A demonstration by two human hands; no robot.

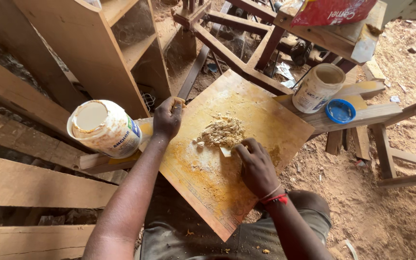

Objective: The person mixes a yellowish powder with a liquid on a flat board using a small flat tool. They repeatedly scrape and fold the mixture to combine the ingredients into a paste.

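Note:
A square wooden board (266, 120) rests tilted across my lap and some timber. A pile of pale yellowish sawdust paste (222, 131) sits at its middle. My right hand (256, 166) is closed on a small pale scraper blade (226, 151) that touches the pile's near edge. My left hand (168, 117) grips the board's far left edge, fingers curled over it. A white plastic tub (105, 128) with a smeared lid lies on its side just left of that hand.
An open white jar (318, 87) stands on planks at the right, its blue lid (339, 110) beside it. A wooden shelf unit (92, 43) stands at upper left, a stool frame (410, 139) at right, sawdust-covered ground (381, 207) below.

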